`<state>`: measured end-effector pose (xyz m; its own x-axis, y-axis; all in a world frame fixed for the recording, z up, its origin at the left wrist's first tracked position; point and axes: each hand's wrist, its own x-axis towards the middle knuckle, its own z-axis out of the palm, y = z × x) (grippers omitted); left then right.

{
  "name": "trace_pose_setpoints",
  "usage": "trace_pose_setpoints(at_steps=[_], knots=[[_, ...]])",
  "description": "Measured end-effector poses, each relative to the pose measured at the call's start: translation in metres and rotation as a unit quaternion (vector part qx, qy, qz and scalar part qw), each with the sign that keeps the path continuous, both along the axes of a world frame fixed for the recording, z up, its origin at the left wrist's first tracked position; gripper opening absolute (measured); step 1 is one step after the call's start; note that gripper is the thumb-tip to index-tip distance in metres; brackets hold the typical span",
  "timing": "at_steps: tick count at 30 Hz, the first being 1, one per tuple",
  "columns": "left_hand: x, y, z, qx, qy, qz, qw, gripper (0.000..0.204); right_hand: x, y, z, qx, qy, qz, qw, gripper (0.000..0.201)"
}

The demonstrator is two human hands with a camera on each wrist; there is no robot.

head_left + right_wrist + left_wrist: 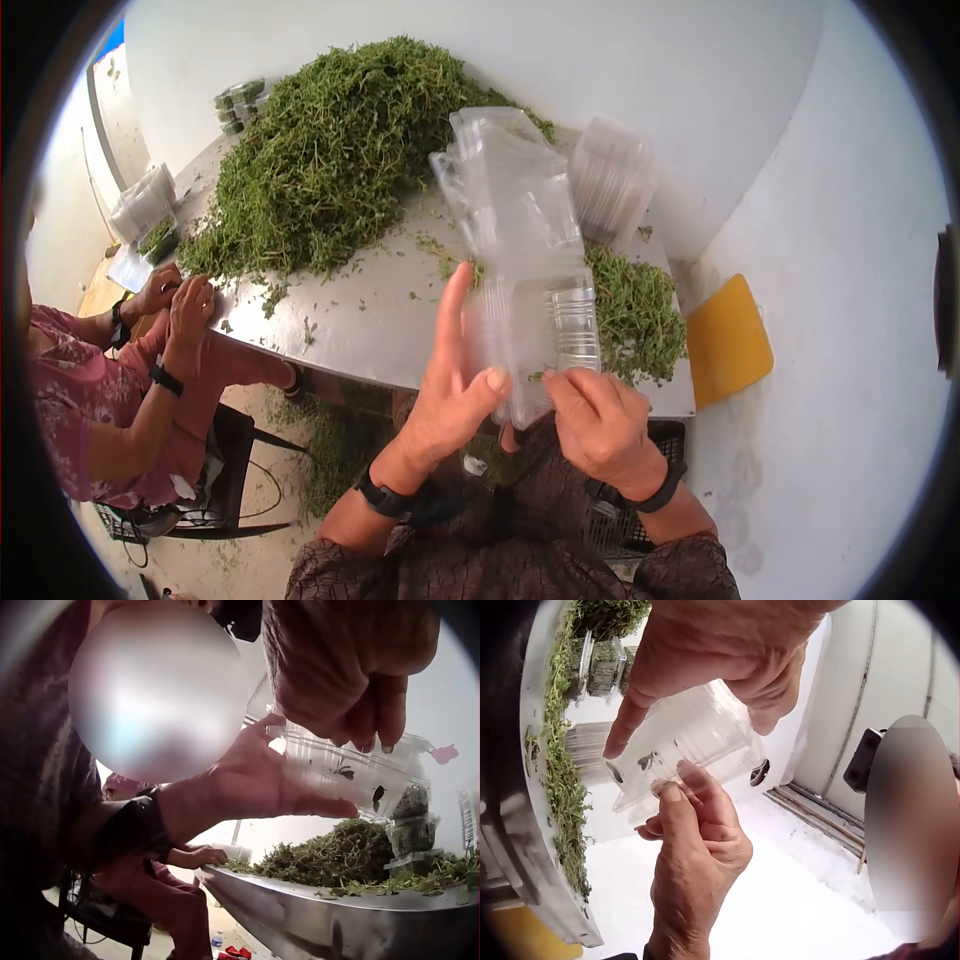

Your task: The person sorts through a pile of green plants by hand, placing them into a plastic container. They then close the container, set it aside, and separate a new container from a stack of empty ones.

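Clear plastic containers [520,210], one end nested into another, extend from my hands over the table. My left hand [440,400] holds the near container [697,724] between its thumb and fingers, index finger straight along one side. At the near end of the plastic, my right hand [605,425] has its fingertips drawn together on a small green bit [537,378]. The left wrist view shows the right hand's [694,855] thumb and index finger meeting against the container. Dark leaf bits [344,772] show on the plastic.
A large heap of green stems [330,150] covers the table [350,345]. A container stack [612,180] stands back right, beside a smaller green pile [630,310]. A yellow chair back [730,340] is right. Another person [110,400] sits at left, hands at the table edge.
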<state>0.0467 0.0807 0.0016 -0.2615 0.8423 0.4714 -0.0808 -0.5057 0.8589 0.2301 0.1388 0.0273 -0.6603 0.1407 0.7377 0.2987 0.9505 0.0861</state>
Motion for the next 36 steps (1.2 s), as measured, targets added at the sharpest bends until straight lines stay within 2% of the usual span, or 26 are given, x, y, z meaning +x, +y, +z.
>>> trace_pose_setpoints(at_steps=[2,3,5,12,15,18,20,21,24,26,27,29,30,32,33,35,36], knots=[[0.001,-0.005,0.008,0.011,-0.020,-0.035,0.999,0.096,0.002,0.001,0.002,-0.036,0.012,0.058,0.998,0.047],[0.002,-0.008,0.011,0.005,-0.022,-0.033,0.999,0.096,0.003,-0.001,0.003,-0.042,0.010,0.060,0.997,0.047],[0.003,-0.010,0.014,-0.006,-0.083,-0.118,0.990,0.085,0.005,-0.003,0.008,-0.084,-0.008,0.089,0.992,0.044],[0.002,-0.009,0.006,0.043,-0.078,-0.127,0.988,0.079,0.006,-0.001,0.009,-0.079,-0.013,0.102,0.992,0.040],[0.001,-0.011,0.007,0.063,-0.097,-0.146,0.983,0.081,0.005,-0.002,0.009,-0.056,-0.025,0.080,0.995,0.039],[-0.001,-0.015,0.008,0.037,-0.126,-0.157,0.979,0.084,0.002,-0.002,0.008,-0.049,-0.025,0.085,0.995,0.037],[-0.003,-0.015,0.005,0.018,-0.079,-0.122,0.989,0.097,0.001,-0.004,0.009,-0.054,-0.026,0.078,0.995,0.035],[-0.003,-0.015,0.005,0.018,-0.079,-0.121,0.989,0.097,0.000,-0.004,0.008,-0.054,-0.026,0.079,0.995,0.035],[0.001,-0.018,0.009,0.008,-0.081,-0.111,0.990,0.094,-0.001,-0.004,0.006,-0.046,-0.019,0.068,0.996,0.033],[0.003,-0.020,0.010,0.027,-0.096,-0.099,0.990,0.081,-0.001,-0.006,0.010,-0.082,-0.021,0.088,0.993,0.033],[0.002,-0.020,0.006,0.027,-0.096,-0.099,0.990,0.081,-0.002,-0.006,0.009,-0.082,-0.021,0.088,0.993,0.033],[-0.001,-0.017,-0.004,0.054,0.060,-0.012,0.997,0.081,-0.004,-0.005,0.007,-0.100,0.009,0.097,0.990,0.032],[-0.002,-0.016,-0.003,0.056,0.060,-0.013,0.997,0.081,-0.005,-0.003,0.005,-0.099,0.009,0.096,0.990,0.032],[-0.002,-0.014,-0.001,0.119,0.215,0.082,0.966,0.076,-0.008,0.003,0.000,-0.119,0.075,0.031,0.990,0.033],[-0.002,-0.014,0.001,0.121,0.216,0.082,0.965,0.076,-0.008,0.007,-0.004,-0.117,0.076,0.032,0.990,0.033],[-0.001,-0.015,0.008,0.158,0.325,0.119,0.925,0.070,-0.007,0.015,-0.012,-0.160,0.068,0.014,0.985,0.033],[0.000,-0.015,0.009,0.144,0.331,0.115,0.925,0.067,-0.010,0.017,-0.012,-0.137,0.070,0.051,0.987,0.031]])
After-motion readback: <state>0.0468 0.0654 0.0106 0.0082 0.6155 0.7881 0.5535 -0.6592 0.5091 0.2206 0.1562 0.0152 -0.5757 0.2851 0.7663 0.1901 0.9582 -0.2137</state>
